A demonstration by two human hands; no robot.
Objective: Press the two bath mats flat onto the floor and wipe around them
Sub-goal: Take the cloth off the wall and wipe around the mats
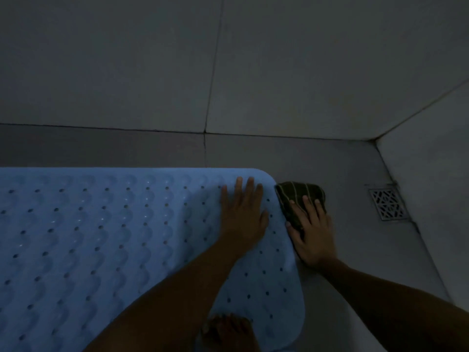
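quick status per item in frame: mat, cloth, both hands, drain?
blue bath mat: lying flat on the floor, far right corner down
left hand: open, palm pressed flat on the mat
right hand: open, pressing the cloth to the floor beside the mat
dark striped cloth: bunched, under the right hand's fingers
floor drain: grate in place
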